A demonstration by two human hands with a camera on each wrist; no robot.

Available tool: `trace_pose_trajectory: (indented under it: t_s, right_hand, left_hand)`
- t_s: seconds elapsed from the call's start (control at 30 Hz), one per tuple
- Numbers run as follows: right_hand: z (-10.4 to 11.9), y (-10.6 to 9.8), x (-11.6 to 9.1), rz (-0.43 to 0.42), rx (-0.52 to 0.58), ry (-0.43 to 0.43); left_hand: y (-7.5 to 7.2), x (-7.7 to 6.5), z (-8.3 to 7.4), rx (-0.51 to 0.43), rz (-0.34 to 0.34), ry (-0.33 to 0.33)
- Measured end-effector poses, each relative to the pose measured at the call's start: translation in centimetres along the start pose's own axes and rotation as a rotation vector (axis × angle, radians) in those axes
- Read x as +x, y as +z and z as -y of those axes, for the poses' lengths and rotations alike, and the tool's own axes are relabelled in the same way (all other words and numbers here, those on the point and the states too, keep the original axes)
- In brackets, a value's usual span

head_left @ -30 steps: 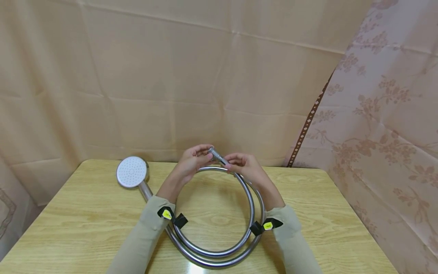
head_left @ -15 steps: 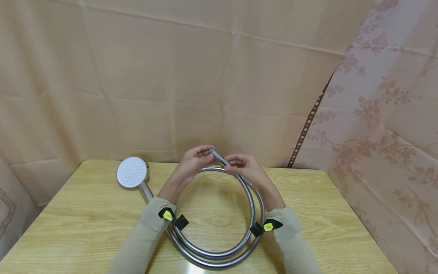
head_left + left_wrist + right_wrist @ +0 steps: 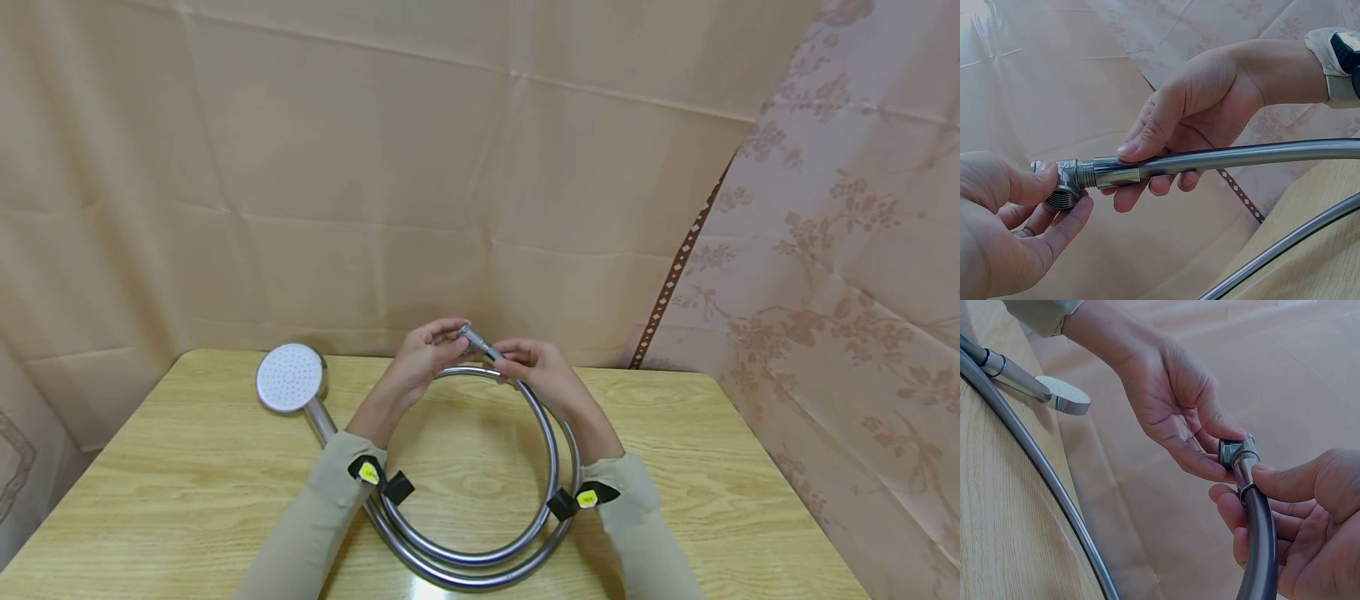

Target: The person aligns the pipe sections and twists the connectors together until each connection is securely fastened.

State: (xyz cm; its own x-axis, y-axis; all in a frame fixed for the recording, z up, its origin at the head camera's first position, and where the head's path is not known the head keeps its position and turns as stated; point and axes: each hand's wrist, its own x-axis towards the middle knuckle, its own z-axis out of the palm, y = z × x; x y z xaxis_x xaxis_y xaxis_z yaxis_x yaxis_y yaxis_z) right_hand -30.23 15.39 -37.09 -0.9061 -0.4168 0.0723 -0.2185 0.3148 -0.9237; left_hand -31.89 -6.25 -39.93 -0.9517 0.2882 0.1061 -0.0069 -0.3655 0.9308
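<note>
Above the far part of the table, my left hand (image 3: 416,360) pinches a small metal elbow fitting (image 3: 1067,174) between thumb and fingers. One opening of the elbow, threaded inside, faces down in the left wrist view. My right hand (image 3: 546,368) grips the shiny end nut (image 3: 1117,172) of a grey metal shower hose (image 3: 1241,154), its thumb lying along the top. Nut and elbow are in line, with a few bare threads showing between them. The hose lies coiled in loops below my hands. A round white-faced shower head (image 3: 289,377) rests at the left.
A light wooden table (image 3: 675,467) carries the coil and the shower head. Behind it hangs a beige cloth (image 3: 337,183), and a flowered curtain (image 3: 847,275) hangs at the right. Both forearms pass over the hose coil.
The fingers of my right hand have shifted slightly around the hose's end nut. My left hand keeps the elbow fitting in nearly the same place.
</note>
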Motion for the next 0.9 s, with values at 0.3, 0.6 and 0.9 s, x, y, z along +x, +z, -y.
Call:
trace_pose_trajectory:
  t_s: [0.3,0.6,0.9]
  right_hand:
    - [-0.09,0.06,-0.15,-0.014,0.040,0.009]
    - [-0.18,0.12,-0.12,-0.024,0.067,0.030]
    - [-0.14,-0.09,-0.05,-0.027,0.003,0.032]
  left_hand:
    - [0.03,-0.31,-0.09,0.038,0.001,-0.013]
    - [0.02,-0.42,-0.24,0.024,0.006,0.010]
    - [0.20,-0.40,-0.26,0.014,-0.005,0.008]
